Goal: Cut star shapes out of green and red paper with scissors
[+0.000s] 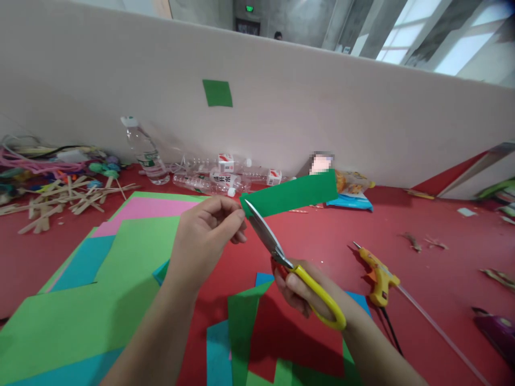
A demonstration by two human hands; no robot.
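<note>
One green paper strip (pixel 293 194) is held up over the middle of the red tabletop (pixel 314 228), its left end pinched in the left hand (pixel 211 228). The right hand (pixel 300 289) grips yellow-handled scissors (pixel 277 252), blades at that end. Plastic bottles (pixel 225 184) lie along the tabletop's far edge.

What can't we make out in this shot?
Head view:
- Red scissor handle: mostly hidden by the right hand.
- Blue packet: left part behind the green strip.
- Purple item: cut off by the right edge.
- Upright bottle: small label print too blurred to read.
- Patch above the strip: pixelated, contents unreadable.
</note>
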